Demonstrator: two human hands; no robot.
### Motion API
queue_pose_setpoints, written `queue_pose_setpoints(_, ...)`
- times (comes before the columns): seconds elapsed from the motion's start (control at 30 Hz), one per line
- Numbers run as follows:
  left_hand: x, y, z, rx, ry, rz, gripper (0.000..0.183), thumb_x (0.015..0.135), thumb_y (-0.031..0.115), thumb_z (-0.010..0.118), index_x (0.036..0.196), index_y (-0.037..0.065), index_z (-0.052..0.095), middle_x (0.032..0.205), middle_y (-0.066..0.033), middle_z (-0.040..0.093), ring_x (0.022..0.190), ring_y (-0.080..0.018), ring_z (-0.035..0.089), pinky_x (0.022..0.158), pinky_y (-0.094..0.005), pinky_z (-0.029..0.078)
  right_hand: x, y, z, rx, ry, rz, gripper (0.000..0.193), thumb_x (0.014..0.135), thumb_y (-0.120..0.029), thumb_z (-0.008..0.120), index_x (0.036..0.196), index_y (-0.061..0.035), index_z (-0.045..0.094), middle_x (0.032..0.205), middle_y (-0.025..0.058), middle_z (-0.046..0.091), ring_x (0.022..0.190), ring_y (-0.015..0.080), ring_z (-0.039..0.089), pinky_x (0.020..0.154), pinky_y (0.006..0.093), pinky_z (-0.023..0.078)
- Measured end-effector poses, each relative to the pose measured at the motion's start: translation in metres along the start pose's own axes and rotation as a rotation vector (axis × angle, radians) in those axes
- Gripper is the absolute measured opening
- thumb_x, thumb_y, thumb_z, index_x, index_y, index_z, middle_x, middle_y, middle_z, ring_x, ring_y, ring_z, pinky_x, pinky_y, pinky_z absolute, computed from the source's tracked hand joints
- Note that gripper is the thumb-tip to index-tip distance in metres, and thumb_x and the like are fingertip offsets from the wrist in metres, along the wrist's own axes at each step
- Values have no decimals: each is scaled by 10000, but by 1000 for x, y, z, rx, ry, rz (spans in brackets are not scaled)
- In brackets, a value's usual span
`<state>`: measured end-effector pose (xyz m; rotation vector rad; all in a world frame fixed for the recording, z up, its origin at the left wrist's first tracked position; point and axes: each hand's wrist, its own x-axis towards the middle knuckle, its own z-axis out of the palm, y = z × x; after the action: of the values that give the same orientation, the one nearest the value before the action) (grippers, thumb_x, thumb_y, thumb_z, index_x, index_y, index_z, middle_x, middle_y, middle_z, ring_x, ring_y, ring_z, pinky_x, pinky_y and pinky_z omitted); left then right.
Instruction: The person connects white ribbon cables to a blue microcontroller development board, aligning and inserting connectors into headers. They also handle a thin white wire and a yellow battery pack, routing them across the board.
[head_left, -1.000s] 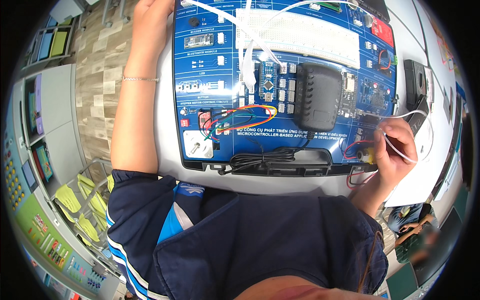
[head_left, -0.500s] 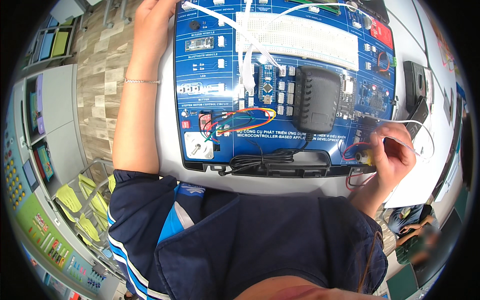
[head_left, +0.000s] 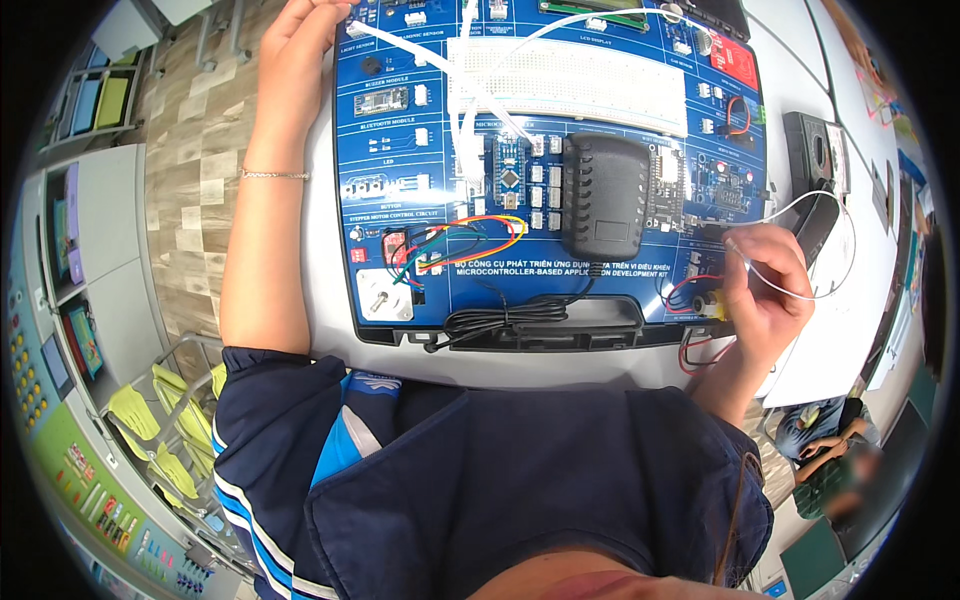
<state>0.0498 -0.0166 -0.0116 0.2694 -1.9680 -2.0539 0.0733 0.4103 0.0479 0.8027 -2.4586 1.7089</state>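
Observation:
A blue electronics kit board [head_left: 400,300] in a black case lies before me. My left hand [head_left: 303,40] is at its far left corner, by the light sensor; the fingers are bent together, and what they hold, if anything, is hidden. At the board's right edge, my right hand [head_left: 770,290] pinches a thin white cable [head_left: 853,240], which loops out to the right. Close to that hand sits a small yellow motor [head_left: 710,304] with red wires. White cables [head_left: 405,45] cross from the light sensor corner to the small blue microcontroller board [head_left: 510,175].
A black power adapter [head_left: 605,195] rests on the kit, its coiled cord [head_left: 500,320] at the near edge. Above it is a white breadboard [head_left: 570,85]. A black multimeter [head_left: 808,150] stands to the right on the white table [head_left: 865,190]. Another person [head_left: 835,450] sits at lower right.
The kit appears slightly further left and up in the view. My right hand has shifted slightly left, and the white cable's loop by it has swung higher and wider. My left hand stays at the corner.

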Motion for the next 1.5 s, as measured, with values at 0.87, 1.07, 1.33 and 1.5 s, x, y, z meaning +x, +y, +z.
queue_pose_setpoints(0.87, 11, -9, 13, 129, 67, 98, 151, 809, 125, 580, 893, 31, 662, 897, 27, 565, 690, -46, 428, 642, -183, 359, -6, -18, 24, 400, 68, -145, 200, 695, 175, 603, 816, 15, 594, 900, 154, 599, 832, 207, 636, 743, 299, 536)
queue_pose_setpoints(1.07, 5, -4, 11, 105, 76, 91, 119, 822, 117, 576, 880, 41, 646, 843, 46, 523, 673, -34, 381, 619, -175, 313, -5, -12, 14, 180, 64, -210, 181, 657, 139, 646, 782, 11, 612, 883, 144, 621, 789, 173, 638, 683, 254, 522)
queue_pose_setpoints(1.33, 5, -7, 8, 54, 87, 70, 102, 836, 90, 543, 885, 51, 624, 709, 89, 438, 604, -6, 311, 539, -162, 237, -7, -11, 0, 152, 188, -167, 179, 673, 115, 667, 818, 22, 619, 894, 150, 627, 773, 166, 628, 679, 253, 506)
queue_pose_setpoints(1.5, 2, -2, 7, 58, 80, 69, 110, 854, 87, 516, 900, 58, 612, 698, 91, 439, 588, -1, 304, 528, -158, 224, -6, -19, 6, 153, 177, -214, 186, 681, 85, 680, 847, 24, 624, 836, 149, 640, 776, 194, 631, 675, 272, 495)
